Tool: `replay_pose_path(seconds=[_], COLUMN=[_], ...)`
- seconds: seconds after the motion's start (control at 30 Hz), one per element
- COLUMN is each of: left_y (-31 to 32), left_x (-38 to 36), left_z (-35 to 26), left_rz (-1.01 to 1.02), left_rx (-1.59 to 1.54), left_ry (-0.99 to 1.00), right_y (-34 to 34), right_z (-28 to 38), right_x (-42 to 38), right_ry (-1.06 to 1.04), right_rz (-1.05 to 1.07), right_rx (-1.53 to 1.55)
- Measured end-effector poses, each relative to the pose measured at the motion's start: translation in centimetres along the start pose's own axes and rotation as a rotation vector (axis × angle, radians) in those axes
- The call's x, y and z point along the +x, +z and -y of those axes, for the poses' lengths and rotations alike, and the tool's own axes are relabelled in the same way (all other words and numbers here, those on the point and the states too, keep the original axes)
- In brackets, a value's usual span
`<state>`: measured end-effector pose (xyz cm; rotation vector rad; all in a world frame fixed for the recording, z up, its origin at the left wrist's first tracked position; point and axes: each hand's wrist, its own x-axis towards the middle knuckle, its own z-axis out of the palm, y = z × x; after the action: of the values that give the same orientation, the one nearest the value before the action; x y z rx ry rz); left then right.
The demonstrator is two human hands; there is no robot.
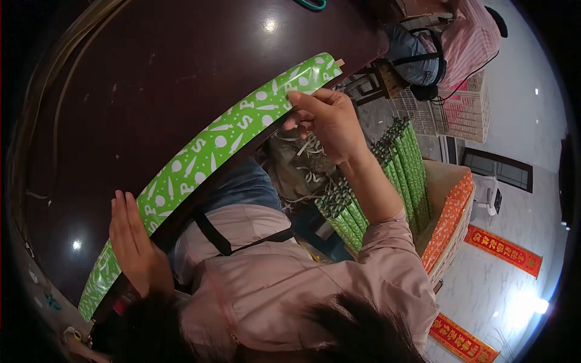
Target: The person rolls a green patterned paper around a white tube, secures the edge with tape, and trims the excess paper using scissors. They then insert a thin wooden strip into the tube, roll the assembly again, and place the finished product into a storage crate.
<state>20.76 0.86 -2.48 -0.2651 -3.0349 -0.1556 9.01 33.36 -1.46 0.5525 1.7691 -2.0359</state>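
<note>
A long, flat green strip (219,140) printed with white carrots, round shapes and letters lies along the near edge of the dark table. A small tan piece (340,62) sticks out at its upper right end. My left hand (138,245) rests flat across the strip's lower left part, fingers stretched out and close together. Farther up the strip, my right hand (324,118) pinches its near edge, thumb on top and the other fingers curled below. What lies under the strip is hidden.
Bundles of green patterned rolls (405,169) stand at the right beside an orange-trimmed basket (448,221). A person in a striped shirt (469,42) sits at the upper right, near a white crate (472,112). Teal-handled scissors (311,5) lie at the table's top edge.
</note>
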Motion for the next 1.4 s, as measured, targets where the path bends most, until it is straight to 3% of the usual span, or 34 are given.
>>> replay_pose_path(seconds=[0.13,0.2,0.5,1.03,1.33,1.4], left_y=[-0.1,0.2,0.4,0.3,0.8,0.8], left_x=[0.1,0.1,0.2,0.3,0.4,0.4], left_z=[-0.3,-0.3,0.0,-0.1,0.6,0.6], left_rz=[0.001,-0.044,-0.088,-0.081,-0.128,-0.125], left_rx=[-0.018,0.014,0.004,0.015,-0.007,0.014], left_ry=[-0.006,0.011,0.053,0.033,0.080,0.070], right_y=[0.8,1.3,5.0,4.7,3.4,2.9], right_z=[-0.7,-1.3,-2.4,-2.6,-3.2,-2.9], right_x=[-1.5,-2.2,-1.6,-1.7,-3.1,-3.6], right_ry=[0.035,0.083,-0.116,-0.158,-0.136,-0.037], right_rz=[0.004,0.046,-0.183,-0.147,-0.008,0.012], right_rx=[0.207,0.576,0.221,0.209,0.349,0.525])
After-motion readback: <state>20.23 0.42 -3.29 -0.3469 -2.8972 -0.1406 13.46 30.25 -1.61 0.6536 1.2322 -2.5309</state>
